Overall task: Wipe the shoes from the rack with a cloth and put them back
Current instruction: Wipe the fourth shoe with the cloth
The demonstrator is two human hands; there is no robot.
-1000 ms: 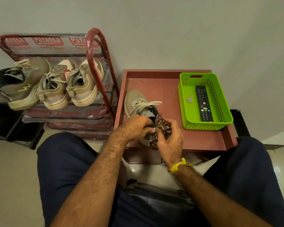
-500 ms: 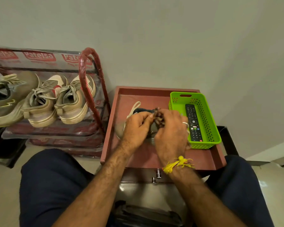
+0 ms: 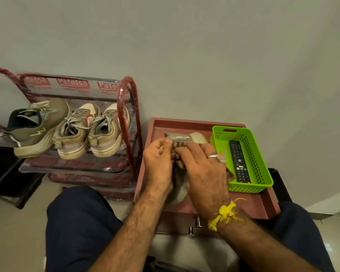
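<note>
- Three shoes sit on the upper shelf of the shoe rack (image 3: pixel 126 99), a red-framed stand wrapped in clear printed plastic against the wall at left: an olive sneaker (image 3: pixel 37 126) at far left and a beige pair (image 3: pixel 92 132) beside it, heels toward the camera.
- Just right of the rack stands the tabletop (image 3: pixel 267 205), a reddish-brown surface with a raised rim, with two metal knobs on its near face.
- On its right part rests a green basket (image 3: pixel 263 173) with perforated walls; a black remote (image 3: pixel 238 161) lies lengthwise inside it.
- Over the middle of the tabletop is the shoe being wiped (image 3: pixel 186 137), a beige sneaker largely hidden by both hands; its grey collar and pale sole show above the fingers, and another part shows between the wrists.
- The left hand (image 3: pixel 159 161) grips the shoe's left side, fingers curled, thumb up against its edge.
- The right hand (image 3: pixel 202 169), with rings and a yellow thread at the wrist, presses the striped cloth (image 3: pixel 177 152) onto the shoe with fingers spread fairly flat over it; how much they curl round the cloth cannot be told.
- The cloth shows between the two hands, touching both.
</note>
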